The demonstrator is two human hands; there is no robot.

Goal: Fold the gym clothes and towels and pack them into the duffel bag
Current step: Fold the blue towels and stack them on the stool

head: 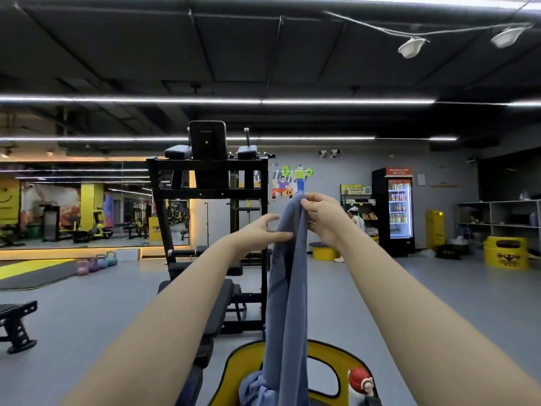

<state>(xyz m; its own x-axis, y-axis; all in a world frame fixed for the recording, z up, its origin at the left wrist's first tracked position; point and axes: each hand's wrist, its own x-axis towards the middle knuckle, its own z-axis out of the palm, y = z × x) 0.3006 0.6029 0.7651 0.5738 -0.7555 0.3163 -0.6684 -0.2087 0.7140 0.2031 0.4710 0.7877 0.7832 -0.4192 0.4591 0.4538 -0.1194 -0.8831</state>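
**Blue cloth hangs straight down from the right hand's pinch, left hand closing in at its side**

While the right hand (pixel 320 213) holds the top of the blue cloth (pixel 288 303) pinched between thumb and curled fingers, the whole length of the fabric drops away beneath that grip. Its long axis runs vertical, from the bunched top edge at about head height down to a crumpled heap at the bottom of the view, where the lower end piles up against the yellow frame (pixel 325 351) of some piece of gym gear. Whether the cloth is a towel or a garment I cannot tell; it hangs narrow and gathered rather than spread.

The left hand (pixel 263 232) sits just beside the cloth, lower than the right one, fingers spread and straight, with the fingertips reaching its left edge. It grasps nothing yet. It looks to be touching the fabric, though contact is hard to confirm.

My reading is that the next move turns on this arrangement: the cloth lies below the right hand's pinch and directly to the right of the left hand, so the left hand is the one placed to catch an edge and draw it sideways, opening the fabric out for folding.

No duffel bag is visible. Behind the hands stand a black weight rack (pixel 209 183) and a dark bench (pixel 218 306) on the grey floor (pixel 87 312).
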